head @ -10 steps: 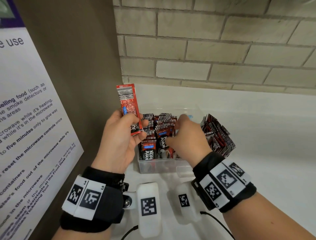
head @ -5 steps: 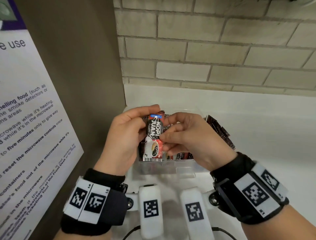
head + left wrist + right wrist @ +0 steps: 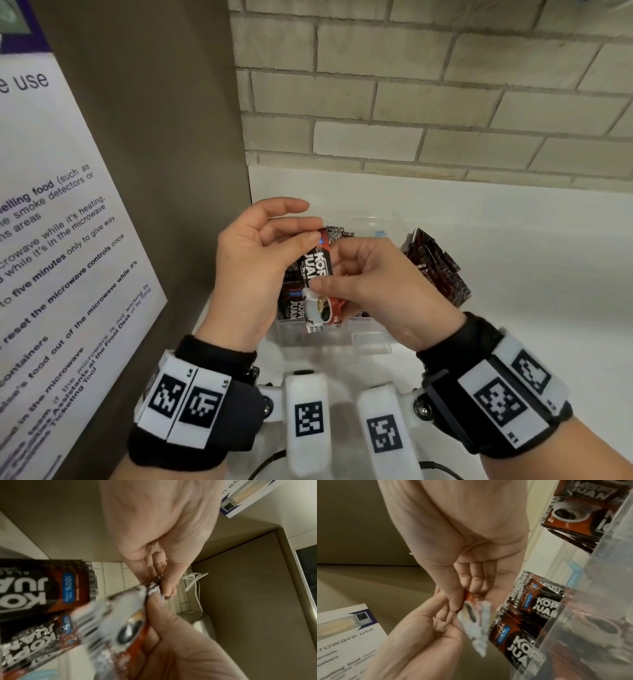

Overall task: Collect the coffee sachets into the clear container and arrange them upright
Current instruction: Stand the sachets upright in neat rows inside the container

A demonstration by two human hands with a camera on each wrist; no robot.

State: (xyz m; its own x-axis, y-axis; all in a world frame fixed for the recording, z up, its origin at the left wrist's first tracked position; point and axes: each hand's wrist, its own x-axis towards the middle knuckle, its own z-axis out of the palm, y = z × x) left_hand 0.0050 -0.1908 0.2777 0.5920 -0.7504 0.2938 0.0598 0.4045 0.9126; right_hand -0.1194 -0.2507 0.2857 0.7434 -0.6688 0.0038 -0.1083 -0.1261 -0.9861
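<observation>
Your left hand (image 3: pixel 251 270) and right hand (image 3: pixel 373 291) both pinch one upright coffee sachet (image 3: pixel 318 274) above the clear container (image 3: pixel 371 337) of sachets.

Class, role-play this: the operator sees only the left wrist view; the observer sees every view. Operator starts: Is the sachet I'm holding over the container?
Observer: Yes. In the head view the left hand and right hand hold the sachet above the container's near left corner.
Operator: Any left outside?
Observer: A stack leans just right of the container, seemingly outside it.
Operator: Those inside?
Observer: The right wrist view shows packed sachets standing on end.
</observation>
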